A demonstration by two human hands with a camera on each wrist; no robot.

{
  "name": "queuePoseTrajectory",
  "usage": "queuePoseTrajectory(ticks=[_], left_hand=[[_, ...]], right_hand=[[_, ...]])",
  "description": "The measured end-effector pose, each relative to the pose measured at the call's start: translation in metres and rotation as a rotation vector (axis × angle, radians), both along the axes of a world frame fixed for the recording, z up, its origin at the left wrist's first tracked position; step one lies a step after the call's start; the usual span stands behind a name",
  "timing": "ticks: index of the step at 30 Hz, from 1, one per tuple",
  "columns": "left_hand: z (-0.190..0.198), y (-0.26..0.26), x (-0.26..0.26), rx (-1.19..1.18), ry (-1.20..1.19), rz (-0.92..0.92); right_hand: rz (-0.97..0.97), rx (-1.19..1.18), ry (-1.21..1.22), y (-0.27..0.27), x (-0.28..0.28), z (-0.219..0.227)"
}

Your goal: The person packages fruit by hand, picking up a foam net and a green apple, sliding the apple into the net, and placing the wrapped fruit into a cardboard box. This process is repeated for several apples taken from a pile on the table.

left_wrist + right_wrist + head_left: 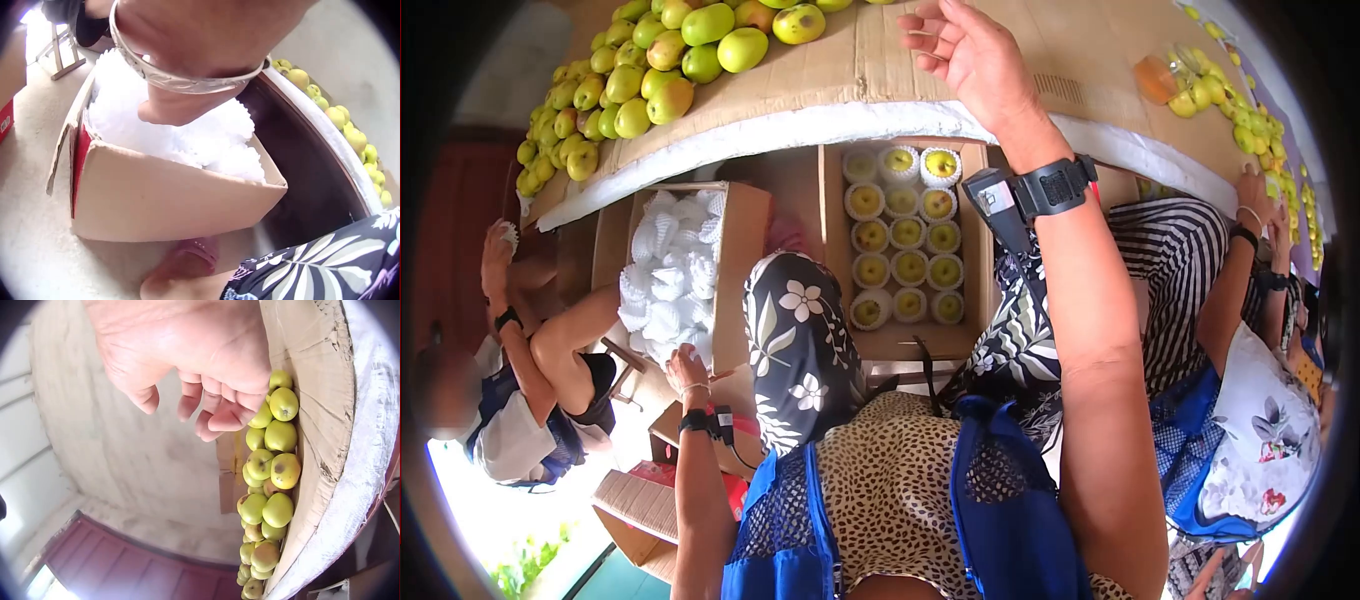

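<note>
My right hand (977,65) is raised over the cardboard-covered table, its fingers loosely bent with nothing in them. In the right wrist view that hand (194,369) hangs beside a row of green-yellow apples (279,435). My left hand (687,372) is at the near end of a carton (743,270) full of white foam fruit nets (665,270). Seen from the left wrist, its thumb lies against the nets (219,134) while the other fingers are hidden, so I cannot tell whether they grip one.
Between my knees stands a box (833,230) with rows of apples (908,233) in foam nets. A large apple pile (640,85) covers the table's left part. People sit on both sides, one with a hand (497,255) at left. An opened carton (645,505) lies low left.
</note>
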State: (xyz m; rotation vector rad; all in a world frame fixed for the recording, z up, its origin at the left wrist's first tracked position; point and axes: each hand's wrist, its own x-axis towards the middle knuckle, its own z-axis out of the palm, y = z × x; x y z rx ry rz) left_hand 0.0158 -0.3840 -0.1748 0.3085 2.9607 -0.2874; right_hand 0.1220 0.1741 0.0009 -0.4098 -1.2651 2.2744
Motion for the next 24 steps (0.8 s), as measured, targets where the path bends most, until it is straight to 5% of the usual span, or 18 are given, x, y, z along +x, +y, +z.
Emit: queuePoseTrajectory(ticks=[4, 6, 7, 11, 14, 20, 24], left_hand=[[0.019, 0.017, 0.003, 0.093, 0.165, -0.046], [0.004, -0.006, -0.011, 0.293, 0.286, -0.054], [-0.021, -0.032, -0.022, 0.697, 0.379, 0.003], [0.014, -0.015, -0.023, 0.714, 0.206, -0.094], [0.014, -0.017, -0.029, 0.527, 0.232, 0.033], [0.021, 0.011, -0.029, 0.652, 0.169, -0.205], [0.017, 0.069, -0.032, 0.745, -0.090, -0.223]], right_hand=[[0.088, 0.024, 0.041, 0.013, 0.000, -0.006], [0.094, 0.062, 0.020, 0.012, 0.000, -0.008], [0.096, 0.058, 0.009, 0.007, -0.004, -0.008], [0.194, -0.022, 0.070, 0.008, -0.010, -0.016], [0.177, -0.021, 0.036, 0.005, -0.011, -0.013], [0.198, 0.002, 0.013, -0.009, -0.013, -0.008], [0.216, -0.013, -0.017, -0.015, -0.016, -0.008]])
